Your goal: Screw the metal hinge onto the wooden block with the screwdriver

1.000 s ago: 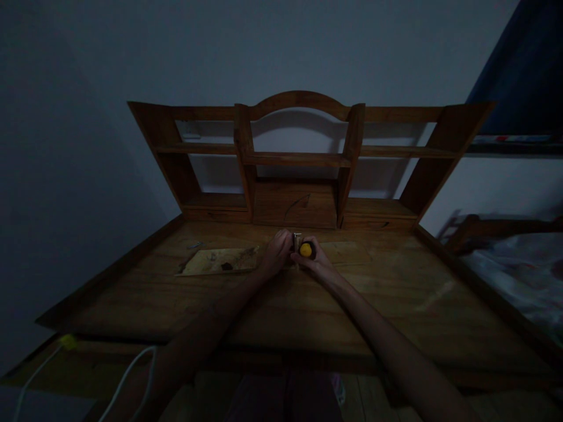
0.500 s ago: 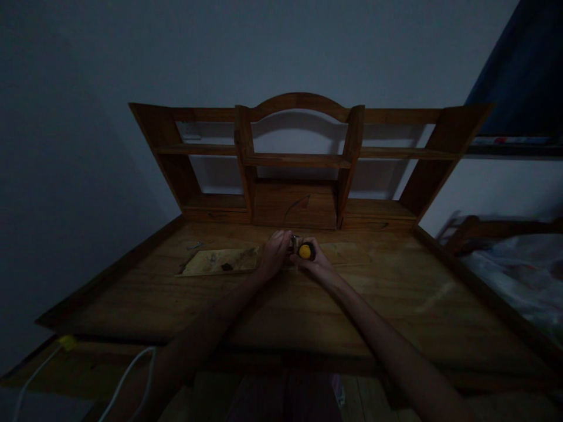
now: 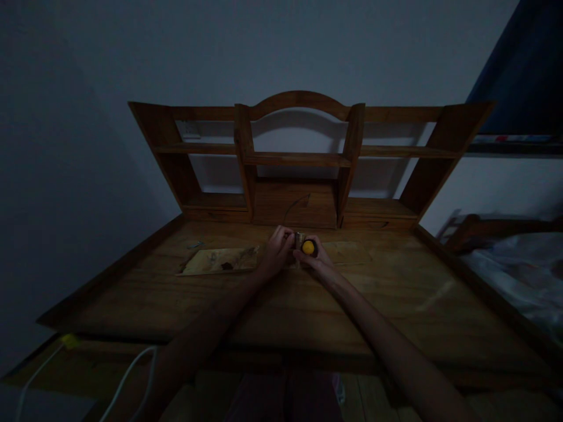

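Note:
Both hands meet over the middle of a wooden desk point(image 3: 308, 305). My right hand point(image 3: 320, 255) is closed around a dark, round-handled tool with a yellow end point(image 3: 309, 248), which faces up toward me. Its far end is hidden, so the kind of tool is unclear. Close beside it, my left hand point(image 3: 278, 246) has its fingers bent and pinched together. Between the hands shows a small shiny metal piece point(image 3: 299, 237), near the left fingertips. Whatever the left fingers grip is too small and dark to make out.
A pale, stained wooden strip point(image 3: 220, 261) lies left of my hands, with a small metal object point(image 3: 194, 245) behind it. A wooden shelf unit point(image 3: 297, 159) rises at the back. At lower left hangs a white cable point(image 3: 127, 375) near a yellow item point(image 3: 69, 341).
My right hand and the yellow-ended tool have shifted slightly right and away from me. The left fingers have lifted a little, and more of the metal piece shows between the hands.

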`<state>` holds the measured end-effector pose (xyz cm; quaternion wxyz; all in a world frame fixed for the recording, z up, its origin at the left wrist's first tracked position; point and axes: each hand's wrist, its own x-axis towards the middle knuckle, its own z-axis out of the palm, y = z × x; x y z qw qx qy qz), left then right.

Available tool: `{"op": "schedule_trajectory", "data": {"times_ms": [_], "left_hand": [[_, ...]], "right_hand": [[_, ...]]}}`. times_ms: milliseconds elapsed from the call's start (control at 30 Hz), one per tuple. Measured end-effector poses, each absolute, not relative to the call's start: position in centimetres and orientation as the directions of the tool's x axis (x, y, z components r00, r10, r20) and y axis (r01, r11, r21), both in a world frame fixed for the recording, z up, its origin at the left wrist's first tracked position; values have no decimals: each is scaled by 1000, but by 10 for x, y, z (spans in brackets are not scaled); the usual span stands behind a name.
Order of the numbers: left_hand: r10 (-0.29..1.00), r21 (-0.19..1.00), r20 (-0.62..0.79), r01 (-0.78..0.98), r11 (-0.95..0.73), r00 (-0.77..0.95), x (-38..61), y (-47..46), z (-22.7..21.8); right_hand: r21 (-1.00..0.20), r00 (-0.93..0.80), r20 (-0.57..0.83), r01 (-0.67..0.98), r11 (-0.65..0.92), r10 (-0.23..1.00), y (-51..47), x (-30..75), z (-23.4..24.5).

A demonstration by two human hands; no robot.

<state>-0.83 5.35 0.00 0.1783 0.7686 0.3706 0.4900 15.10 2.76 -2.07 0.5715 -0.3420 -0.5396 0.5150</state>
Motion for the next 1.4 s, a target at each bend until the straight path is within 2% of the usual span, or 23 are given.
{"op": "schedule_trajectory", "data": {"times_ms": [267,400,800,1100,1400], "left_hand": [[703,570,655,430,-700,275,-9,57,-2],[684,556,678,421,-716,268,-8,58,-4],[738,609,609,426,-669,290,-8,54,-1],[728,576,613,457,-678,307,-7,57,-1],[729,581,626,459,-672,276,-7,60,-4]], "right_hand": [[-923,-132,327,-258,286,936,27,151,-22],[-931,-125,307,-245,271,943,27,149,-22],[-950,-108,276,-179,254,955,22,148,-13],[-935,-111,322,-195,297,940,28,148,-23],[-945,-119,299,-175,277,947,25,147,-16]]}}
